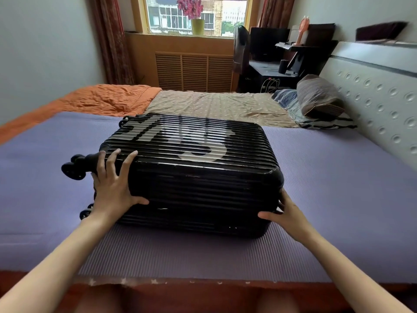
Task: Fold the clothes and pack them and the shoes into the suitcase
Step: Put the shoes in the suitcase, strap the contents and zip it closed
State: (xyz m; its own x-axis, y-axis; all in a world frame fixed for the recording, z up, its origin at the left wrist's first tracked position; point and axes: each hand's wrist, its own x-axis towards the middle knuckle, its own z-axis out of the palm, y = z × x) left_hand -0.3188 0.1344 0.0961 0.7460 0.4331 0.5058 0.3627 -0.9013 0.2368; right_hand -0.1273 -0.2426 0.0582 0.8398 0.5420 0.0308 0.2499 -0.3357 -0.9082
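A black ribbed hard-shell suitcase (191,168) with large white lettering lies flat and closed on the purple mat (327,199); its wheels stick out to the left. My left hand (112,184) grips the suitcase's near left corner, fingers spread over the top edge and thumb on the front side. At the near right corner my right hand (286,213) holds the suitcase, thumb on the front face and fingers hidden behind the corner. No clothes or shoes are in view.
Beyond the mat lie an orange blanket (106,98) at the far left and a tan sheet (214,105). A pillow (318,98) leans on the grey headboard (379,100) at right. A desk with a monitor (268,44) stands at the back right.
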